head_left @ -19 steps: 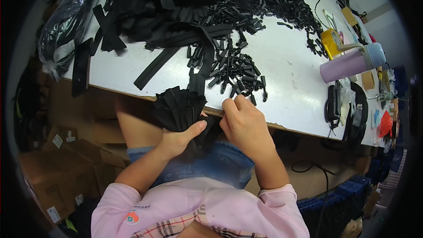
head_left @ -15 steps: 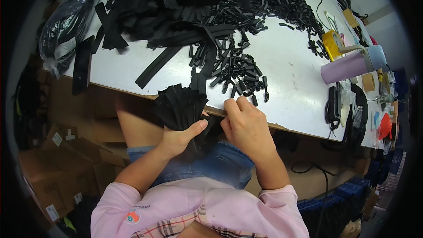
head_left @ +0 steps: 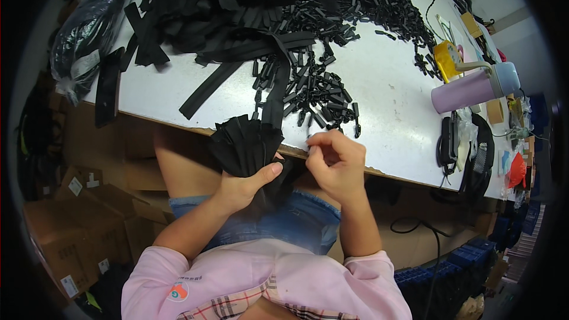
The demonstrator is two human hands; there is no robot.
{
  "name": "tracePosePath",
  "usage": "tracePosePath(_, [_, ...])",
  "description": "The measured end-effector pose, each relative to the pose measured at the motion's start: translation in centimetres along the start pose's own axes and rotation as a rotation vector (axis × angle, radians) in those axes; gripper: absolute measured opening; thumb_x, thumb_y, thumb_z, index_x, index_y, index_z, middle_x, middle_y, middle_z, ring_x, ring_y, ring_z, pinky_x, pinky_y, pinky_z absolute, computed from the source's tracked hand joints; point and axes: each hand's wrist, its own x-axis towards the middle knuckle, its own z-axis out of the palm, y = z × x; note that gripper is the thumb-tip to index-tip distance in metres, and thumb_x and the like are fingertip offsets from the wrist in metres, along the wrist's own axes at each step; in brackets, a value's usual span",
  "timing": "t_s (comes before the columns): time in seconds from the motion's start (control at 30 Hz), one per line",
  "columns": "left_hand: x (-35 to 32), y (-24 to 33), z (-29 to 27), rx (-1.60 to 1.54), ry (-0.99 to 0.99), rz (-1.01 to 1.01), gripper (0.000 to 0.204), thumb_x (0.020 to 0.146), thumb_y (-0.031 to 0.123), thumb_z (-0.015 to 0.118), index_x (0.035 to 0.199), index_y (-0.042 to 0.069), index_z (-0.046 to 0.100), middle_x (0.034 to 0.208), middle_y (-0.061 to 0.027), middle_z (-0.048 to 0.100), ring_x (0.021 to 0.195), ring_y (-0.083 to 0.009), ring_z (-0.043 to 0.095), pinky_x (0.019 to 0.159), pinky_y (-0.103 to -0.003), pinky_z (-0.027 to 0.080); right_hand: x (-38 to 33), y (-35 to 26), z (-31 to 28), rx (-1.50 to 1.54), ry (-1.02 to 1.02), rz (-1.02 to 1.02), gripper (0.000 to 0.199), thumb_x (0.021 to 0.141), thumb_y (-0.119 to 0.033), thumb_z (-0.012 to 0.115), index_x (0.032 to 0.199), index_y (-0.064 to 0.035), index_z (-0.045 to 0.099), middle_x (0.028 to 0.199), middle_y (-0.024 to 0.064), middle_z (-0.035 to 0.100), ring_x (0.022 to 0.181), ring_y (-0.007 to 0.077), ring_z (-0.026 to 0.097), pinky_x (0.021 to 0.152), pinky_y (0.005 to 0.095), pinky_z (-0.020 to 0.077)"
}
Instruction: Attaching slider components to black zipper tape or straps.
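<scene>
left hand (head_left: pixel 249 186): clenched round fanned black fabric strips (head_left: pixel 246 145)
right hand (head_left: pixel 338 163): curled by small oblong black plastic pieces (head_left: pixel 320 95), can't tell if pinching
strip step: seemingly bundle-holding
strip next: likely calls for steady hold

Two hands (head_left: pixel 338 165), one strip bunch (head_left: pixel 246 149), one purple bottle (head_left: pixel 463 90) (black pieces (head_left: pixel 338 106): too many)

a hand could sweep freely over the white table (head_left: pixel 388 106) ahead and to the right of the right hand (head_left: pixel 339 163), as far as the purple bottle (head_left: pixel 465 90); straight ahead, the small heap of black clips (head_left: pixel 317 92) blocks the way; on the left, bare patches flank one loose strip (head_left: pixel 210 90), shut in behind by the big pile of strips (head_left: pixel 201 15)
</scene>
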Motion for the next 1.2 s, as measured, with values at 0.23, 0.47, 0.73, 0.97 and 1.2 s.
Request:
tracePosePath(0.23, [0.3, -0.3, 0.5, -0.052, -0.076, 0.044, 0.017, 0.077, 0.003, 0.058, 0.094, 0.003, 0.055, 0.089, -0.0004, 0.054, 0.082, -0.0076, 0.05, 0.072, -0.021, 0.041, -1.2, -0.5, 2.3, 0.306, 0.139, -0.215, 0.015, 0.064, 0.007, 0.055, 0.077, 0.0015, 0.058, 0.072, 0.009, 0.06, 0.061, 0.017, 0.058, 0.056, 0.0239, 0.0464])
tracePosePath(0.47, [0.1, 0.2, 1.1, -0.076, -0.039, 0.055, 0.021, 0.076, 0.001, 0.057, 0.097, 0.002, 0.054, 0.091, -0.0006, 0.054, 0.083, -0.0075, 0.049, 0.073, -0.021, 0.041, -1.8, -0.3, 3.0, 0.254, 0.212, -0.272, 0.018, 0.062, 0.008, 0.056, 0.079, 0.0014, 0.057, 0.074, 0.0105, 0.061, 0.064, 0.0201, 0.059, 0.057, 0.0255, 0.0464])
tracePosePath(0.73, [0.1, -0.3, 0.7, 0.011, -0.049, 0.127, 0.018, 0.078, 0.002, 0.055, 0.095, 0.003, 0.054, 0.089, 0.0003, 0.053, 0.082, -0.0067, 0.049, 0.072, -0.021, 0.041, -2.3, -0.3, 3.3, 0.223, 0.192, -0.252, 0.017, 0.065, 0.008, 0.057, 0.082, 0.0027, 0.056, 0.076, 0.0117, 0.058, 0.065, 0.018, 0.058, 0.059, 0.0238, 0.0465])
tracePosePath(0.97, [0.0, 0.9, 1.5, 0.255, -0.038, 0.225, 0.012, 0.083, 0.009, 0.051, 0.093, 0.003, 0.053, 0.087, -0.0004, 0.053, 0.079, -0.0078, 0.048, 0.069, -0.022, 0.041, -2.6, -0.9, 4.1, 0.872, 0.189, 0.084, 0.013, 0.076, 0.007, 0.053, 0.088, 0.0032, 0.052, 0.088, 0.0085, 0.054, 0.077, 0.0097, 0.052, 0.066, 0.0189, 0.0433])
tracePosePath(1.2, [0.0, 1.1, 1.5, 0.22, -0.061, 0.207, 0.015, 0.085, 0.011, 0.048, 0.097, 0.003, 0.052, 0.089, -0.001, 0.053, 0.082, -0.0079, 0.048, 0.072, -0.023, 0.04, -2.6, -1.1, 4.2, 0.855, 0.193, 0.108, 0.013, 0.076, 0.005, 0.055, 0.09, 0.0034, 0.054, 0.091, 0.0092, 0.054, 0.077, 0.0092, 0.051, 0.068, 0.0195, 0.0425])
